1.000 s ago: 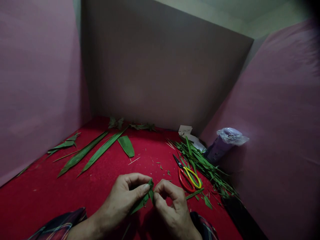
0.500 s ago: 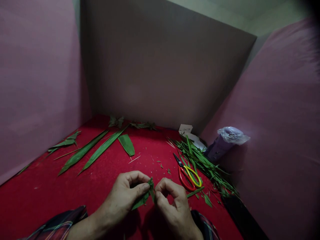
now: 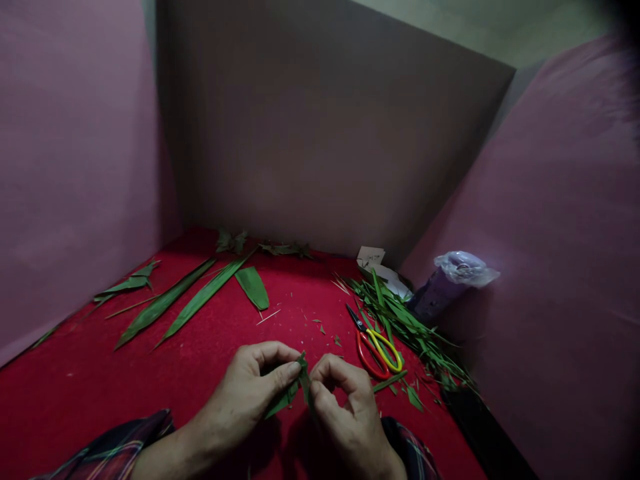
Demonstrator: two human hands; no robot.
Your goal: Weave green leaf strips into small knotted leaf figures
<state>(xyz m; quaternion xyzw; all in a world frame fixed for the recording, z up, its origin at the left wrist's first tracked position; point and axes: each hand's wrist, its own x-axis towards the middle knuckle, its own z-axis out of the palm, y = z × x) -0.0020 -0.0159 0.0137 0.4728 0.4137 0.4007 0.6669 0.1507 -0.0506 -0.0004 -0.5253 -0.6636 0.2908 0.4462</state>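
My left hand (image 3: 247, 390) and my right hand (image 3: 345, 407) meet low in the middle of the view, just above the red cloth (image 3: 75, 393). Both pinch one small folded green leaf piece (image 3: 293, 390). The left thumb and forefinger press its left side. The right fingertips are curled tight on its upper right end. The leaf's lower tip points down to the left, under the left thumb.
Scissors (image 3: 375, 347) with one red and one yellow handle lie right of my hands. A heap of leaf trimmings (image 3: 405, 327) spreads beyond them, by a purple roll (image 3: 443, 283) in plastic. Long leaves (image 3: 195, 300) lie at the back left. Pink panels wall in the cloth.
My hands have kept their pinch on the leaf piece; the right fingers have shifted slightly on it. The view has drifted a little, nothing else moved.
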